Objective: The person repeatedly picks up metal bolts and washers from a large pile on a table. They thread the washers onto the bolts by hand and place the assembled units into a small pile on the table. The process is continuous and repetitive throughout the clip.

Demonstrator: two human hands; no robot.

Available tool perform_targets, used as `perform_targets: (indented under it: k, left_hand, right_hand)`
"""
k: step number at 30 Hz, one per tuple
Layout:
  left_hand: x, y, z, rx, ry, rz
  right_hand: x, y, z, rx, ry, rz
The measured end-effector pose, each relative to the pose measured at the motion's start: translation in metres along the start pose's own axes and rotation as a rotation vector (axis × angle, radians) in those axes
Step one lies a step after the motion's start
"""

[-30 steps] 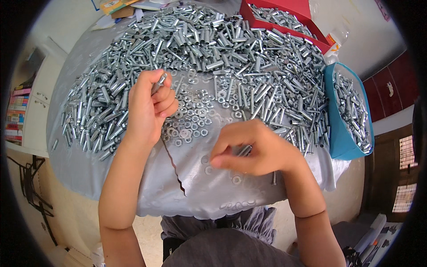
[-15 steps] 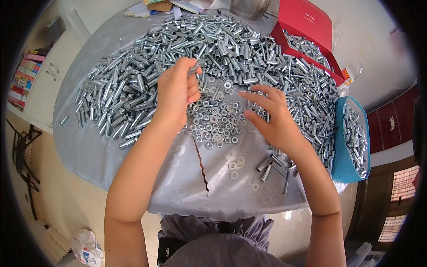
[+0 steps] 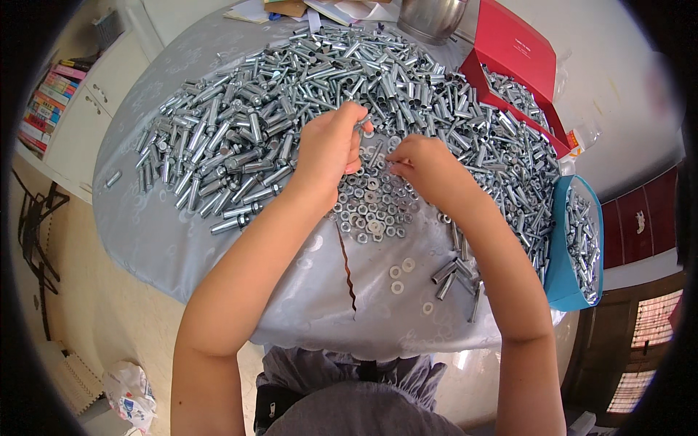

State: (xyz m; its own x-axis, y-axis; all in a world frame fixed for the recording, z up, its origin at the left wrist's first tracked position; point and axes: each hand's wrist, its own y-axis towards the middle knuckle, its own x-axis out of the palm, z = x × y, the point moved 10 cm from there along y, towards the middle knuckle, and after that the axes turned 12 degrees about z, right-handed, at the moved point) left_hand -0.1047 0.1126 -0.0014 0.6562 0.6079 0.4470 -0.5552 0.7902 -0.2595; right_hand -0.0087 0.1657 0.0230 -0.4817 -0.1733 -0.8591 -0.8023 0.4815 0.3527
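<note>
My left hand (image 3: 331,149) is closed with its thumb on top, gripping a silvery bolt (image 3: 366,120) of which only a small end shows. To its right, my right hand (image 3: 425,166) has thumb and fingertips pinched together, low over loose washers and nuts; whatever lies between the fingertips is too small to make out. Beneath and between both hands spreads a patch of hex nuts and flat washers (image 3: 372,211). Behind them rises a broad heap of metal sleeves and anchor bolts (image 3: 240,109), reaching around both sides.
At the right stand an open red box (image 3: 556,138) and a blue fabric bin (image 3: 560,251), both holding metal parts. A few washers (image 3: 396,272) and sleeves (image 3: 445,277) lie near the front. The grey tablecloth (image 3: 305,320) has a wavy brown tear (image 3: 347,265). A metal pot (image 3: 432,18) stands behind.
My right hand has gone from spread fingers to a pinch and moved slightly left, over the nuts and washers. My left hand stays closed, a little nearer to it. The whole view has shifted slightly.
</note>
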Motion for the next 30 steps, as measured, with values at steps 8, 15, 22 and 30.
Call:
perform_targets:
  k: [8,15,22,30]
  left_hand:
    - [0.011,-0.009,-0.003,0.013,0.136,-0.058]
    - [0.039,-0.033,-0.024,0.043,0.380,-0.299]
    - [0.054,-0.045,-0.029,0.079,0.478,-0.433]
    - [0.064,-0.060,-0.040,-0.076,0.357,-0.615]
  right_hand:
    - [-0.015,-0.005,0.004,0.073,0.075,0.090]
    - [-0.044,-0.059,0.001,0.523,0.973,0.372]
    - [-0.043,-0.080,0.012,0.558,1.040,0.408]
    - [-0.034,-0.085,0.017,0.594,1.131,0.339]
